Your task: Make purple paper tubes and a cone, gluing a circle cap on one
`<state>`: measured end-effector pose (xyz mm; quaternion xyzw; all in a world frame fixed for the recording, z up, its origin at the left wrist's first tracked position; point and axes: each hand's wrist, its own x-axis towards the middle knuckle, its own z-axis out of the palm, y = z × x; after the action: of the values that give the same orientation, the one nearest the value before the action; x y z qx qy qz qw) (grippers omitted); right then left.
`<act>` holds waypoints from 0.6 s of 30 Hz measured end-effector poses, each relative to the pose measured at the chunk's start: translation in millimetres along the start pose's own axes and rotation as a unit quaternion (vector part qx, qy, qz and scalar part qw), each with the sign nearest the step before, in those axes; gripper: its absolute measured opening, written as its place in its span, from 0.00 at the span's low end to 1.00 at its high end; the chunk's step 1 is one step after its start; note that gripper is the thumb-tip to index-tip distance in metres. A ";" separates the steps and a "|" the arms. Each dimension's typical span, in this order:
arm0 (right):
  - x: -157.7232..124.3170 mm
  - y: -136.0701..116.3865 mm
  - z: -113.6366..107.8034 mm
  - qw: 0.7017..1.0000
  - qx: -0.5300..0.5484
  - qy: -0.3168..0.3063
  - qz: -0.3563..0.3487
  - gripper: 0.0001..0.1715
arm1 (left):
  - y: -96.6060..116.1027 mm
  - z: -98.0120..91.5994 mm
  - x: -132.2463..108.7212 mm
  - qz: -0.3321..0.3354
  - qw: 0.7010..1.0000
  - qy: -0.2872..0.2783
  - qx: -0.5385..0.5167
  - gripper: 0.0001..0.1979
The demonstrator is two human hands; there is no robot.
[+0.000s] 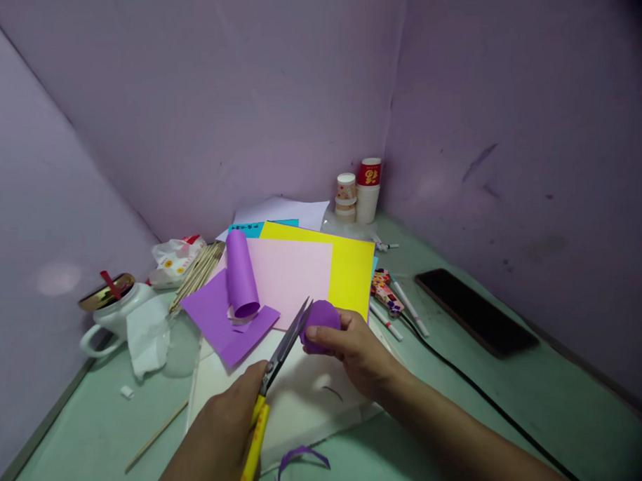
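Note:
My left hand [231,413] is closed around the yellow handles of a pair of scissors [283,348]. The blades point up and away, slightly parted, at the left edge of a round piece of purple paper [323,318]. My right hand [354,343] pinches that paper disc with the thumb on its face; the fingers behind are partly hidden. A curled purple paper strip [300,454] lies near the front edge, and a thin dark sliver [333,392] rests on the white surface below the disc.
A purple paper tube [240,273] stands on a purple sheet [213,321], beside pink [293,274] and yellow sheets [354,270]. Left are a white mug [107,324] and wooden sticks [198,271]. Paper cups [368,200], a glue gun [387,295], its black cable and a phone [474,309] lie right.

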<state>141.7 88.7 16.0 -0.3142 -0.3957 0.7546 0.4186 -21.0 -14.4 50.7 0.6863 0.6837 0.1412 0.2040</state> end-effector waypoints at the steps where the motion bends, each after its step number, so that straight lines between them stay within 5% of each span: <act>1: -0.1 -0.5 0.4 1.000 0.008 -0.001 0.003 0.16 | 0.3 1.3 0.8 -0.002 1.000 0.003 -0.003 0.24; 18: -0.2 7.7 -2.6 0.998 -0.019 -0.058 -0.028 0.12 | -6.4 13.9 5.9 -0.012 0.999 0.042 -0.027 0.20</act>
<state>140.9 86.8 8.1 -0.2666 -0.4427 0.7516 0.4099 -20.0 -9.9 34.9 0.6660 0.6955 0.1858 0.1956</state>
